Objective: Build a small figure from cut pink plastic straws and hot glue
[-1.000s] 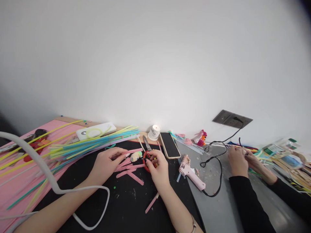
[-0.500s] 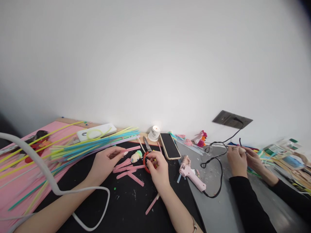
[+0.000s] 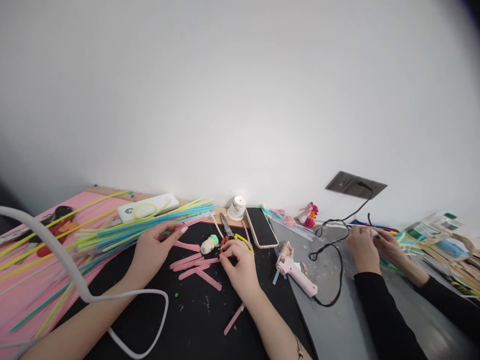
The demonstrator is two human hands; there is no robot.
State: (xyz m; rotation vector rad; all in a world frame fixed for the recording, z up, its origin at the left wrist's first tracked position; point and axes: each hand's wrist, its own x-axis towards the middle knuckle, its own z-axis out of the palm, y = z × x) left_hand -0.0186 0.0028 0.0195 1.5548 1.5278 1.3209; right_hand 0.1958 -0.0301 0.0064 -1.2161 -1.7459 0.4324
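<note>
Pink strips [image 3: 199, 271], loose lot, on the black mat [image 3: 187, 315], nearer its far edge.
My left hand [image 3: 157, 247]: moved further left, beside the stem bundle [image 3: 123, 232]; fingertips narrowed, grip unclear. My right hand [image 3: 242, 267]: curled by the scissors [image 3: 227, 229], hold uncertain; yellow handle [image 3: 244, 239] newly exposed beyond. Handling seems between pieces.

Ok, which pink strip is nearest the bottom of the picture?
The short pink fuzzy-looking strip beside the right forearm; the other pink strips are higher up.
</note>
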